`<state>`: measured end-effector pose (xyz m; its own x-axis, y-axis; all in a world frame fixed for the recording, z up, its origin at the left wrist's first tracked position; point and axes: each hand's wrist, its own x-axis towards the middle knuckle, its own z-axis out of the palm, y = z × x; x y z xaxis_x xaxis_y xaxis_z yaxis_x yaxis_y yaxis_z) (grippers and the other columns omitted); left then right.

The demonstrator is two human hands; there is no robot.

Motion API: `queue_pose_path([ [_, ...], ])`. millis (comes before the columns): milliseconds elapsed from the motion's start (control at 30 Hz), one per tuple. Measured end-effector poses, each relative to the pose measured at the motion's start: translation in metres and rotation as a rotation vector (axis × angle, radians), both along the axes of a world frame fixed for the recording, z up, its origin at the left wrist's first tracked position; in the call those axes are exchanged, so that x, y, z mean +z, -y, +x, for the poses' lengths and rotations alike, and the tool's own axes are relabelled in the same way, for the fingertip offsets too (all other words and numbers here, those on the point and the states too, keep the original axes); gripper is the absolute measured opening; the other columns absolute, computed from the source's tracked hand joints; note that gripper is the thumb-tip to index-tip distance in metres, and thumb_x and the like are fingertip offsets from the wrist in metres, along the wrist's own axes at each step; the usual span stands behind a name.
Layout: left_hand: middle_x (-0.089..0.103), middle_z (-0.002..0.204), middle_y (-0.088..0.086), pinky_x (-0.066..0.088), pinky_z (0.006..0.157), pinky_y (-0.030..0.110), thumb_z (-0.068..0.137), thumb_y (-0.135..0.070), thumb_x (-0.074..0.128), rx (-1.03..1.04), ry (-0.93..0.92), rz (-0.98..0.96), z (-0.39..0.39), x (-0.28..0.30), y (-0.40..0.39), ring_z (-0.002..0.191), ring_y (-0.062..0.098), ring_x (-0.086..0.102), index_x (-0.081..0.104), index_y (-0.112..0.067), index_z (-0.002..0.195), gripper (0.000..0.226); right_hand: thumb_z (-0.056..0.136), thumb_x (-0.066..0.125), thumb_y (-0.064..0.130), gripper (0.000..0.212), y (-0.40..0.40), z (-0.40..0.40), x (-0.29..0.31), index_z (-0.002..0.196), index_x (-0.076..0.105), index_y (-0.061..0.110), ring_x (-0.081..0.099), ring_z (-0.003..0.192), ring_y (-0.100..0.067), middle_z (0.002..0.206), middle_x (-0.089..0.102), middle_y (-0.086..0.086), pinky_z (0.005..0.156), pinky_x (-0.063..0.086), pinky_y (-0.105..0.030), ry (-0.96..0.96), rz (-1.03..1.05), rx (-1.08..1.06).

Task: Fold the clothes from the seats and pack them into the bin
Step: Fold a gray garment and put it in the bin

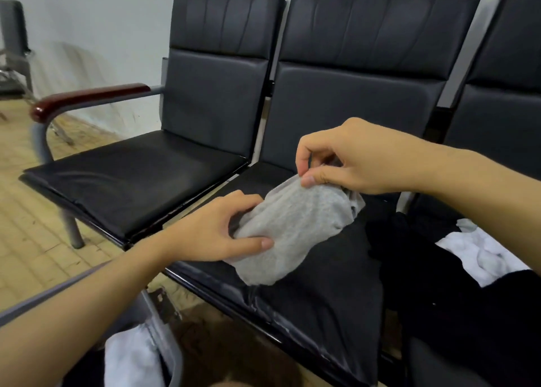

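Pinching the far end of a small grey knitted garment, the right hand lifts it over the middle black padded seat while the left hand grips its near end. A white fluffy cloth and dark clothes wait at right. Near left, the grey bin seemingly already holds something white.

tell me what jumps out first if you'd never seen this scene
Two bare hands meet at centre frame over the middle seat, working a small grey garment: the left hand grips its near end, the right hand pinches its upper edge. To the right lies a heap of black clothes and white clothes.
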<state>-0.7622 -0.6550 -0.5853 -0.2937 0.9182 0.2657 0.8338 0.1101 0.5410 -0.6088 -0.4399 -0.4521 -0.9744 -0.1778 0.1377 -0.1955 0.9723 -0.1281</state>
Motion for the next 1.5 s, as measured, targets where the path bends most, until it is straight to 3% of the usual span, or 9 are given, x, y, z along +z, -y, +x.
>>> queue_pose_path([
  [133,0.058,0.113,-0.011,0.048,0.094,0.040,0.090,-0.058,0.074,-0.036,-0.144,0.037,-0.001,-0.008,0.025,0.108,0.016,0.054,0.062,-0.029,0.118,0.042,0.094,0.062,0.052,0.021,0.012,-0.008,-0.022,0.113,0.062,0.043,0.064,0.082,0.011,0.086,0.071,0.028,0.081,0.054,-0.031,-0.038,-0.023,0.032],
  [300,0.032,0.155,-0.022,0.036,0.120,0.032,0.079,-0.051,0.089,-0.089,0.006,-0.117,-0.004,-0.004,0.036,0.145,0.012,0.035,0.019,-0.042,0.160,0.107,0.098,0.053,0.053,0.033,0.055,-0.021,-0.024,0.131,0.052,0.048,0.062,0.094,0.000,0.096,0.069,0.023,0.091,0.051,-0.033,-0.004,0.124,0.231],
  [433,0.037,0.134,-0.027,0.034,0.106,0.008,0.082,-0.043,0.088,-0.096,0.006,-0.182,0.000,0.001,0.037,0.132,0.001,0.035,0.032,-0.048,0.148,0.086,0.099,0.047,0.053,0.045,0.076,-0.029,-0.017,0.143,0.039,0.049,0.056,0.097,0.000,0.099,0.065,0.022,0.095,0.046,-0.028,0.042,0.206,0.311],
  [567,0.053,0.114,-0.008,0.047,0.097,0.027,0.084,-0.047,0.084,-0.101,-0.027,-0.108,-0.002,-0.008,0.041,0.115,0.012,0.045,0.061,-0.016,0.127,0.058,0.098,0.048,0.054,0.042,0.072,-0.028,-0.020,0.138,0.035,0.048,0.057,0.095,0.000,0.100,0.066,0.022,0.092,0.048,-0.028,0.051,0.210,0.291],
  [733,0.058,0.096,-0.004,0.047,0.088,0.038,0.087,-0.052,0.080,-0.039,-0.089,-0.101,-0.009,-0.020,0.054,0.103,0.016,0.048,0.066,-0.019,0.102,0.039,0.095,0.043,0.058,0.038,0.061,-0.021,-0.028,0.132,0.035,0.051,0.057,0.091,0.006,0.099,0.067,0.029,0.090,0.050,-0.024,0.054,0.188,0.235],
  [933,0.062,0.115,-0.011,0.044,0.100,0.040,0.088,-0.045,0.082,-0.071,-0.089,-0.001,-0.009,-0.018,0.078,0.112,0.023,0.053,0.074,-0.021,0.108,0.032,0.094,0.048,0.056,0.043,0.060,-0.032,-0.040,0.136,0.040,0.051,0.054,0.099,0.012,0.099,0.068,0.028,0.086,0.038,-0.003,0.025,0.121,0.208],
  [1067,0.056,0.095,-0.007,0.048,0.079,0.023,0.087,-0.045,0.081,0.086,0.111,0.025,-0.003,-0.016,0.116,0.096,0.015,0.058,0.070,-0.026,0.093,0.023,0.096,0.062,0.044,0.043,0.072,-0.049,-0.055,0.138,0.049,0.044,0.062,0.098,0.009,0.100,0.069,0.025,0.084,0.044,-0.004,-0.008,-0.083,0.190],
  [1300,0.070,0.091,-0.023,0.052,0.077,0.018,0.089,-0.027,0.082,0.337,0.251,-0.048,0.005,-0.041,0.212,0.093,0.006,0.068,0.079,-0.024,0.094,0.007,0.098,0.067,0.038,0.040,0.115,-0.081,-0.117,0.135,0.053,0.044,0.066,0.091,0.004,0.103,0.070,0.024,0.079,0.056,-0.022,0.029,-0.195,0.203],
  [1500,0.074,0.078,-0.007,0.060,0.065,0.044,0.091,-0.050,0.076,0.654,0.341,-0.163,-0.008,-0.080,0.284,0.071,0.018,0.071,0.077,-0.025,0.084,0.026,0.099,0.064,0.037,0.035,0.116,-0.076,-0.145,0.127,0.054,0.053,0.064,0.095,0.009,0.102,0.069,0.029,0.077,0.053,-0.018,0.115,-0.210,0.220],
])
